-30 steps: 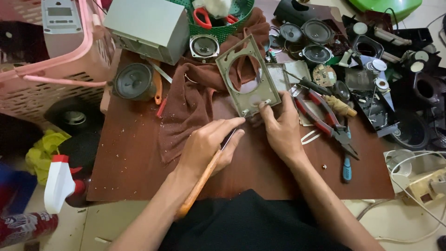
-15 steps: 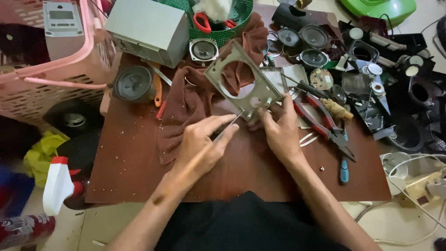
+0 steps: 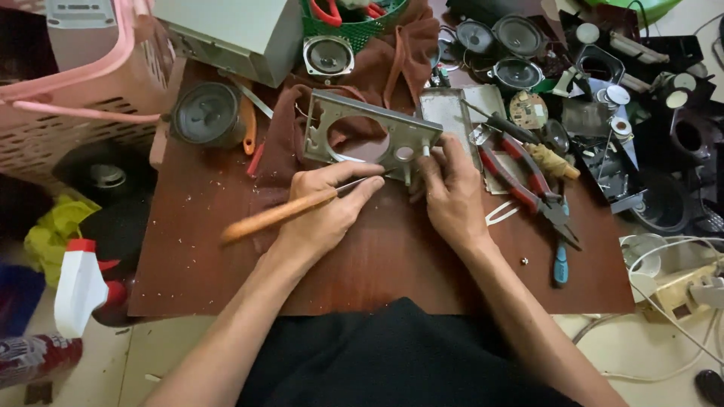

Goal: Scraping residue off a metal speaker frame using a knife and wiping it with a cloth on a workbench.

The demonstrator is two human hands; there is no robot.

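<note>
Left hand (image 3: pixel 324 207) closed around an orange-handled screwdriver (image 3: pixel 283 213), tip at the lower edge of the grey metal speaker bracket (image 3: pixel 369 136), contact point probably hidden by fingers. Right hand (image 3: pixel 452 192) pinches the bracket's right corner. Bracket lies over a brown cloth (image 3: pixel 283 143) on the wooden table (image 3: pixel 377 256); red-handled pliers (image 3: pixel 520 177) just right.

Single head-worn view: looking steeply down, close over the brown worktable (image 3: pixel 392 264), forearms entering from the bottom edge.
</note>
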